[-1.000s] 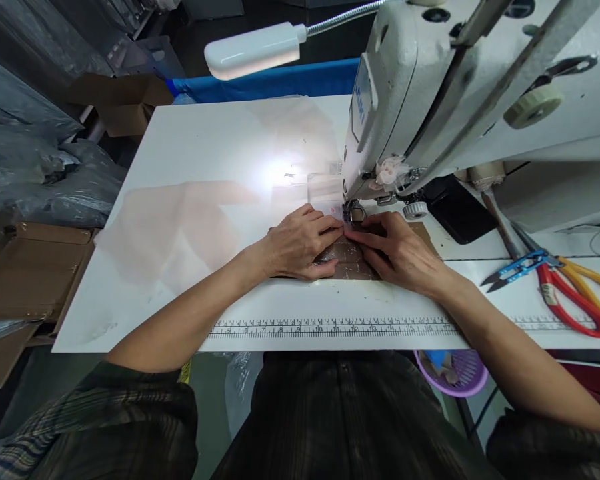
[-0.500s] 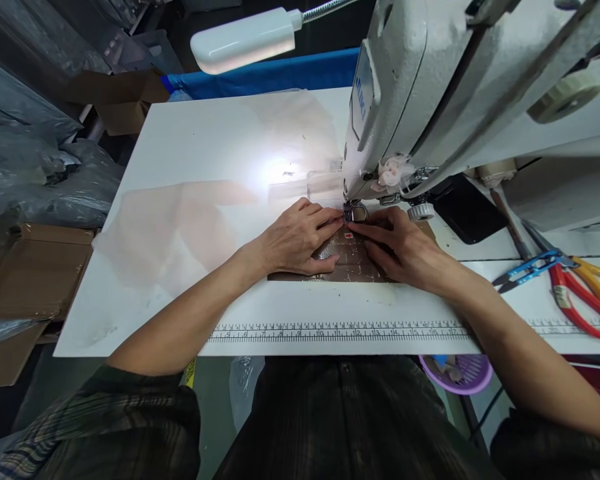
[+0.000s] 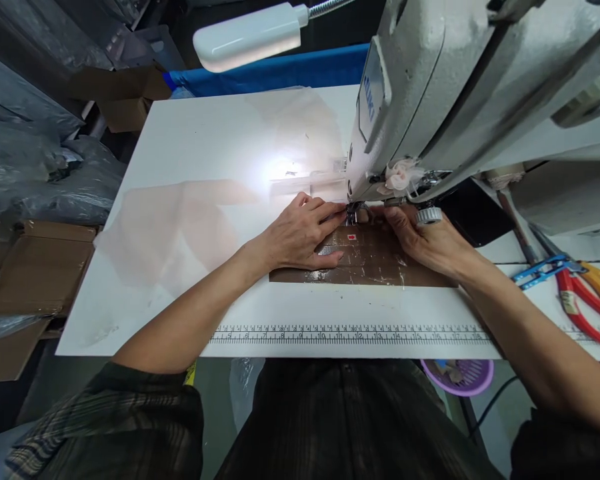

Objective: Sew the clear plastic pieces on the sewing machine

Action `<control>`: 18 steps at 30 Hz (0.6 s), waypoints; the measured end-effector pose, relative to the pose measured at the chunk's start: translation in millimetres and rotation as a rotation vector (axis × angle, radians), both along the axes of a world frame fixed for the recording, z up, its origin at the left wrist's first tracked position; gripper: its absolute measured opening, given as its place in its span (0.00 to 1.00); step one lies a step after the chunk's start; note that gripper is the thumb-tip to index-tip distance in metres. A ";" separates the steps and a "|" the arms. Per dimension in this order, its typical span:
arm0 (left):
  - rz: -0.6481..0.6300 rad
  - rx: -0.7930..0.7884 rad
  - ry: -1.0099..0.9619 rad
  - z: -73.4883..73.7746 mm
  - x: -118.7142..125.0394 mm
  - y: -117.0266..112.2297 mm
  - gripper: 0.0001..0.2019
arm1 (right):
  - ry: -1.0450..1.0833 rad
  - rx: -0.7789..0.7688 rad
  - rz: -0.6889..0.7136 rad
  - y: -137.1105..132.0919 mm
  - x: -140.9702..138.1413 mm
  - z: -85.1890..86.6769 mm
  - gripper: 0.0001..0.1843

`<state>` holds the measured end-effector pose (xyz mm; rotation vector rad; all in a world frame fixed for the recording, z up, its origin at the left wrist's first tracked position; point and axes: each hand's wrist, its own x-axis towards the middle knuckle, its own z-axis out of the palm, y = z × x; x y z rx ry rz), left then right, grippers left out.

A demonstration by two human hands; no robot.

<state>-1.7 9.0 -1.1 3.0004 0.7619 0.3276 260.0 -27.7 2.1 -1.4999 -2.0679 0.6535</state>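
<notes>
My left hand [image 3: 305, 233] lies flat just left of the presser foot [image 3: 352, 213], fingers stretched toward it and thumb spread over a sheet of brown tape [image 3: 370, 263] on the table. At the foot's right side, my right hand [image 3: 420, 235] is closed, thumb and forefinger together close by the needle area. Whatever those fingers grip, if anything, is hidden. A small red-and-white arrow mark [image 3: 351, 237] shows on the brown tape between the hands. The white sewing machine [image 3: 410, 87] stands over the foot, with a pale fabric flower [image 3: 403, 175] fixed to it.
Sheer pale fabric [image 3: 180, 220] spreads over the white table [image 3: 145, 313] at left. A printed ruler [image 3: 350, 335] runs along the front edge. At right lie a black phone [image 3: 473, 212], blue thread snips [image 3: 540, 270] and red-handled scissors [image 3: 575, 307]. A lamp [image 3: 250, 37] hangs above.
My right hand has moved right and back from the tape beside the foot, and its fingers have drawn together. More brown tape is uncovered. The left hand stays nearly still.
</notes>
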 end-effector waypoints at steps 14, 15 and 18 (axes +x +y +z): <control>0.101 -0.074 0.001 -10.9 1.0 1.2 0.39 | -0.094 0.065 0.079 -10.5 3.2 -8.4 0.18; 0.111 -0.075 0.025 -9.2 1.3 -0.2 0.39 | -0.076 0.064 0.076 -10.4 3.2 -8.2 0.18; 0.153 -0.033 0.122 2.6 3.5 -5.5 0.39 | 0.017 0.018 0.063 -8.9 5.1 -5.9 0.16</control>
